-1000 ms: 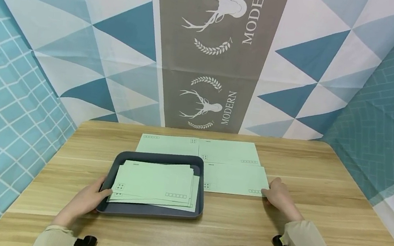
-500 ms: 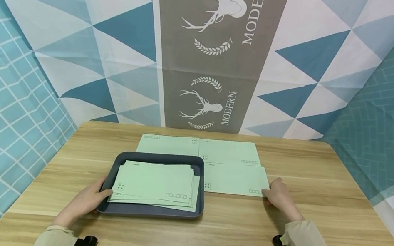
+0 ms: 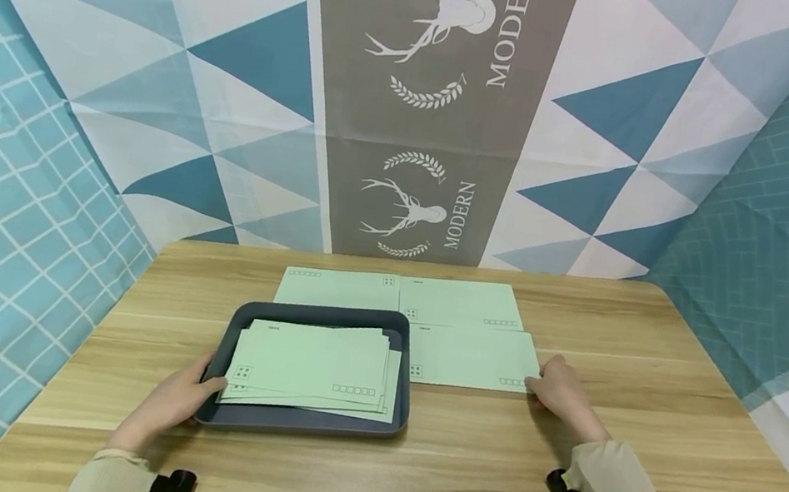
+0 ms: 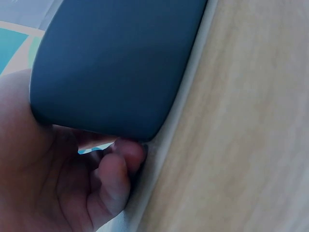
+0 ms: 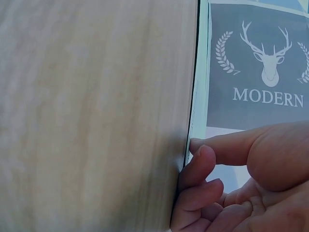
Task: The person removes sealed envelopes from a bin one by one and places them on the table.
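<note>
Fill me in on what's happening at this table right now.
A person sits at a wooden table with pale green envelopes. The left hand grips the near left corner of a dark tray that holds a stack of envelopes. The right hand pinches the right edge of a loose envelope lying flat beside the tray. Two more envelopes lie flat behind it.
</note>
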Demonstrator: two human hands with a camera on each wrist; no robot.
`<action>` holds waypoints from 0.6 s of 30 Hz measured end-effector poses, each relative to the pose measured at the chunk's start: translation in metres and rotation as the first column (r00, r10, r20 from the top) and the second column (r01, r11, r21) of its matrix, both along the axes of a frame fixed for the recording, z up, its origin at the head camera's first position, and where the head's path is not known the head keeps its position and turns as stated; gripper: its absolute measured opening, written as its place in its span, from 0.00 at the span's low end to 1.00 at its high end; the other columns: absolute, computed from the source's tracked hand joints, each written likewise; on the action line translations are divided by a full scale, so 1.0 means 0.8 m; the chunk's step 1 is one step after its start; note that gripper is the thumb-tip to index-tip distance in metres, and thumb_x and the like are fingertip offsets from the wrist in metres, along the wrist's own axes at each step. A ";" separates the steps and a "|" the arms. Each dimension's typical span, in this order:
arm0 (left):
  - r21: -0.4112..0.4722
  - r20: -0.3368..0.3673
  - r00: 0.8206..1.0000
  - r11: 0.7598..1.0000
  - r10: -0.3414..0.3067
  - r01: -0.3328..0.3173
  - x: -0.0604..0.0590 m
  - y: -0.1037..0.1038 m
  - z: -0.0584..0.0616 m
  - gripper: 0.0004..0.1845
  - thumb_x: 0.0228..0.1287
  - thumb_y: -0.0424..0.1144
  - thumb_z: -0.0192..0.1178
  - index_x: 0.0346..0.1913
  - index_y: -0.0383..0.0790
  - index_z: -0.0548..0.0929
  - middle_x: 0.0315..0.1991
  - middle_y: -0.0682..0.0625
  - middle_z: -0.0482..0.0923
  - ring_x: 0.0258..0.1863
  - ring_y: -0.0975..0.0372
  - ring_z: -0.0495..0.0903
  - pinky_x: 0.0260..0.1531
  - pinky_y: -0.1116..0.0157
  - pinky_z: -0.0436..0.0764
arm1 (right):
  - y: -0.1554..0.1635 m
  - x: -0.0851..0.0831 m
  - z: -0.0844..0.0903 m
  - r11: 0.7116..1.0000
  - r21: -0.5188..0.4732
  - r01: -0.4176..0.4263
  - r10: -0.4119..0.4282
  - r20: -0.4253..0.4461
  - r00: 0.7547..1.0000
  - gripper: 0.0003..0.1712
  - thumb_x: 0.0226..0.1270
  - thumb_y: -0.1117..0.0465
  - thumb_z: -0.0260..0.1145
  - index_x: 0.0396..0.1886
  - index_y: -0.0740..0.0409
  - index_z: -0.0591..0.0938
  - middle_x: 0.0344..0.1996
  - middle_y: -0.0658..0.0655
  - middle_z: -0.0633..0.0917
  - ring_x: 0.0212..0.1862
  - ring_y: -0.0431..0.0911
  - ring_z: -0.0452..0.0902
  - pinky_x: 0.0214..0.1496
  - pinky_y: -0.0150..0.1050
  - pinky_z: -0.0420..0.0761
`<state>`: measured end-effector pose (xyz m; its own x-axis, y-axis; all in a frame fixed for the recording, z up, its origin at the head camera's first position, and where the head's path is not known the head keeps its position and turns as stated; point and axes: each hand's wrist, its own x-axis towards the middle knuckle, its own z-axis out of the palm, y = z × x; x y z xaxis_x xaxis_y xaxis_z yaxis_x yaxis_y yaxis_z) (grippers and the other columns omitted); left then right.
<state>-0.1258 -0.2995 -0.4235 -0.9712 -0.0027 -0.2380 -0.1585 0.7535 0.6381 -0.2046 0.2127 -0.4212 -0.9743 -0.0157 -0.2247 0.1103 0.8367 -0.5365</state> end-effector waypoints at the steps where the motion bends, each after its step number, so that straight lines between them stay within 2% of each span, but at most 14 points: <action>1: -0.001 -0.001 1.000 1.000 0.003 -0.003 0.000 0.000 -0.001 0.35 0.67 0.45 0.45 0.68 0.26 0.48 0.60 0.24 0.58 0.35 0.52 0.75 0.20 0.63 0.75 | 0.000 0.000 0.001 1.000 0.001 -0.002 0.002 -0.001 1.000 0.13 0.62 0.64 0.55 0.35 0.72 0.65 0.15 0.56 0.73 0.17 0.43 0.67 0.23 0.34 0.67; 11: 0.004 0.012 1.000 1.000 0.008 -0.008 -0.001 0.004 0.000 0.35 0.68 0.46 0.45 0.68 0.27 0.48 0.60 0.25 0.58 0.36 0.53 0.75 0.21 0.63 0.75 | 0.004 0.000 0.003 1.000 -0.004 -0.010 0.010 0.008 1.000 0.14 0.63 0.62 0.56 0.34 0.71 0.65 0.17 0.56 0.72 0.19 0.43 0.67 0.24 0.34 0.67; 13: 0.007 0.009 1.000 1.000 0.006 -0.006 -0.001 0.004 0.001 0.35 0.68 0.46 0.45 0.68 0.27 0.48 0.60 0.25 0.58 0.37 0.52 0.74 0.21 0.63 0.75 | 0.002 0.000 0.006 1.000 0.002 -0.004 0.004 0.015 1.000 0.14 0.63 0.60 0.55 0.33 0.70 0.66 0.17 0.56 0.71 0.19 0.43 0.65 0.23 0.33 0.65; 18: -0.003 -0.003 1.000 1.000 0.007 -0.007 -0.001 0.002 -0.001 0.34 0.68 0.45 0.46 0.68 0.26 0.50 0.58 0.25 0.60 0.35 0.53 0.75 0.21 0.63 0.75 | -0.016 0.002 0.022 0.998 0.036 -0.046 0.047 -0.026 0.999 0.21 0.63 0.56 0.55 0.39 0.75 0.68 0.21 0.57 0.72 0.23 0.46 0.65 0.24 0.35 0.67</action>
